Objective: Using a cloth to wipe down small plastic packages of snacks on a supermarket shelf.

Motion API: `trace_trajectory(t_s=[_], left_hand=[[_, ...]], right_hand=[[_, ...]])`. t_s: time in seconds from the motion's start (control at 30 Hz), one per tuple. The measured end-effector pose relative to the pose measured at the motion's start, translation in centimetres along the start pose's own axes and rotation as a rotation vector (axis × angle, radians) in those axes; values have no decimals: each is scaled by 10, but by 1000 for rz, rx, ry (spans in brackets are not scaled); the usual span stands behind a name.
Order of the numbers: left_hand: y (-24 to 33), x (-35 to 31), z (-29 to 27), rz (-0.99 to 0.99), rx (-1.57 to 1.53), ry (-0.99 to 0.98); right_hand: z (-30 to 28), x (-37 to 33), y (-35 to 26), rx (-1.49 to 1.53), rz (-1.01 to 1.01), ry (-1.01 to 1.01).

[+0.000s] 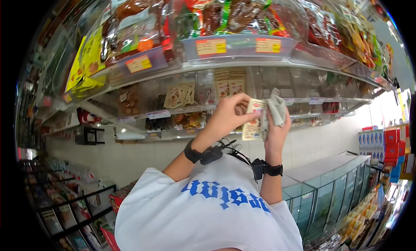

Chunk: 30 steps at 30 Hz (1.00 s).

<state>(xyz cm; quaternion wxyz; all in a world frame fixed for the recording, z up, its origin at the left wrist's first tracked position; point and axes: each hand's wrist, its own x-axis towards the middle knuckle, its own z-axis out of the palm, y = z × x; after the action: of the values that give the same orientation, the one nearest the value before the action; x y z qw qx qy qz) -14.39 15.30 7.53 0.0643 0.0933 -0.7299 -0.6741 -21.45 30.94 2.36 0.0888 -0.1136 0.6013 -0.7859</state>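
Observation:
My left hand (232,114) pinches the edge of a flat cream packet (252,126) between thumb and fingers, holding it upright in front of the shelf. Close beside it on the right, my right hand (277,132) grips a crumpled grey cloth (276,109), which meets or nearly meets the packet's right edge. Behind my hands, similar cream packets (229,87) stand in a row in a clear shelf bin. More of them (180,95) lean together in the bin to the left. Dark straps circle both my wrists.
Above, a shelf with price tags (211,47) carries large bagged foods (242,15). A lower shelf holds small brown packs (190,120). Glass-fronted cases (325,199) stand at the lower right, near stacked red boxes (392,145). A black rack (78,203) is at the lower left.

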Motion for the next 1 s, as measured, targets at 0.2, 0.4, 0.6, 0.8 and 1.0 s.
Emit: trace_trajectory(t_s=[0.2,0.4,0.6,0.8,1.0], left_hand=[[-15,-5,-15,74,-176,-17],[-33,-13,-36,34,-265,165],[-50,-34,-50,-75,-176,60],[-49,-43,-64,-57,-364,-57],[-65,-49,-100,-205,-614,127]], right_hand=[[9,-4,1,241,206,24],[29,-18,7,-297,-21,-186],[54,-13,9,-541,-199,-119],[98,-37,19,-795,-465,-266],[130,-50,29,-778,-505,-493]])
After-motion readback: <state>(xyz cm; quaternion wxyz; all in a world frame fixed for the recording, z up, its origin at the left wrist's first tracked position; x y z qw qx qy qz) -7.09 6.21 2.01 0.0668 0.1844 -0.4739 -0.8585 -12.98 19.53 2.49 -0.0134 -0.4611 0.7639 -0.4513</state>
